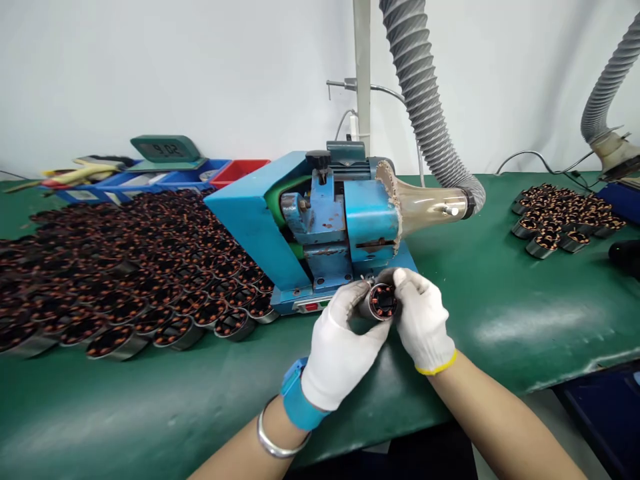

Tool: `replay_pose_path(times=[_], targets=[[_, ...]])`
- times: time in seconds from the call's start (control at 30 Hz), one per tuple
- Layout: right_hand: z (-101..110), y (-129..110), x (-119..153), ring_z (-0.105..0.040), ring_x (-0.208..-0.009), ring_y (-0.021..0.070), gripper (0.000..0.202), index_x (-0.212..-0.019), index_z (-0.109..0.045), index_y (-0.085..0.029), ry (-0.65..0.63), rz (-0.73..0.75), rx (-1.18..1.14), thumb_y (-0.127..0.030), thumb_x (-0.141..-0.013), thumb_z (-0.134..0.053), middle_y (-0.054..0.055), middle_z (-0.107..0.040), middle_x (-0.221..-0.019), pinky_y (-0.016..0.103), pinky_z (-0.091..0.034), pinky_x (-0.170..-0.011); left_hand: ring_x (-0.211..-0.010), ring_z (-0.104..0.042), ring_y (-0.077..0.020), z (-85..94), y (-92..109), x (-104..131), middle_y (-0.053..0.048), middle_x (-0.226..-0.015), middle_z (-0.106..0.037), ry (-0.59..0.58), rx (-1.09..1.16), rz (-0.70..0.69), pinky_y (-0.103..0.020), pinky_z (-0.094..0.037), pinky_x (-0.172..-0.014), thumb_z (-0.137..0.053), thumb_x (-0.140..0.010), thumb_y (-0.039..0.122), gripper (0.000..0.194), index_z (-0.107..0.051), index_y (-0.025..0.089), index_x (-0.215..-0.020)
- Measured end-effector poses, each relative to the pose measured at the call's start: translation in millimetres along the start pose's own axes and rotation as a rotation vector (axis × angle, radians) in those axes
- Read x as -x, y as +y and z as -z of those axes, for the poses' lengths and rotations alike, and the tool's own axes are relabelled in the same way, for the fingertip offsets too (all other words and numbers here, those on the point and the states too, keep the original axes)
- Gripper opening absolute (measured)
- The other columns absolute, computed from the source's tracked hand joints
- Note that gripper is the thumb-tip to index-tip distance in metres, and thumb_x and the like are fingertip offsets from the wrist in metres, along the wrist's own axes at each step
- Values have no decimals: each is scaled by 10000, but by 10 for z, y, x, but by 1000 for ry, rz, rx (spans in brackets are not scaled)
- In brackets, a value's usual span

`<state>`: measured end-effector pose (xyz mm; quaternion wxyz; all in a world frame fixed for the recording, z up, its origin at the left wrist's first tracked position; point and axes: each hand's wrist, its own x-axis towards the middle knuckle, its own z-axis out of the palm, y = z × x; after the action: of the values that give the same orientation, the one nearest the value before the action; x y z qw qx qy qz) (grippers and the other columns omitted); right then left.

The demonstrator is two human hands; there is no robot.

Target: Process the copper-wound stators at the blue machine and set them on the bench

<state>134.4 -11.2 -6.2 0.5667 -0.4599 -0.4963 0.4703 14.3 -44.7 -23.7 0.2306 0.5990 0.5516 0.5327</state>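
Both hands wear white gloves with greyed fingertips. My left hand (345,343) is wrapped round the left and lower sides of a metal ring part (383,302), whose open end shows black inside with copper windings. My right hand (423,317) closes on the right side of the same part, thumb and fingers together near its rim. The part is held just in front of a blue machine (371,217), by its base. A wire-like tip shows above the part, too small to make out.
Many similar ring parts (175,330) crowd the green table (200,407) at left; a smaller group (543,243) stands right. Behind are blue bins (117,190), a red bin (235,173) and a clock (165,149). A grey hose (425,87) meets a clear funnel (430,208).
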Motion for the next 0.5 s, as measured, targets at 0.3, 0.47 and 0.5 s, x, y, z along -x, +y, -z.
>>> replay_pose_path(times=[0.3,0.47,0.5], targets=[[34,-70,-56,-526,-586,123,263,-792,-664,-160,-102,-103,-45,-419,-753,-676,0,-588,-649,259,-467,-577,-826,-695,-189,5,3,-73,-39,-908,-686,131,82,12,-312,-583,-752,-762,-649,271,410,-536,192,-982],[118,-61,-144,-501,-548,92,293,-727,-586,-194,197,-71,-402,-459,-713,-708,-42,-554,-644,262,-485,-600,-783,-687,-190,-3,11,-70,-34,-879,-668,219,59,26,-317,-580,-725,-796,-593,278,470,-526,187,-967],[123,-52,-150,-512,-558,95,288,-742,-595,-196,195,-81,-387,-455,-703,-715,-36,-575,-669,268,-492,-614,-787,-686,-194,-4,-5,-65,-40,-889,-667,215,50,32,-323,-579,-727,-799,-592,289,489,-528,185,-987]])
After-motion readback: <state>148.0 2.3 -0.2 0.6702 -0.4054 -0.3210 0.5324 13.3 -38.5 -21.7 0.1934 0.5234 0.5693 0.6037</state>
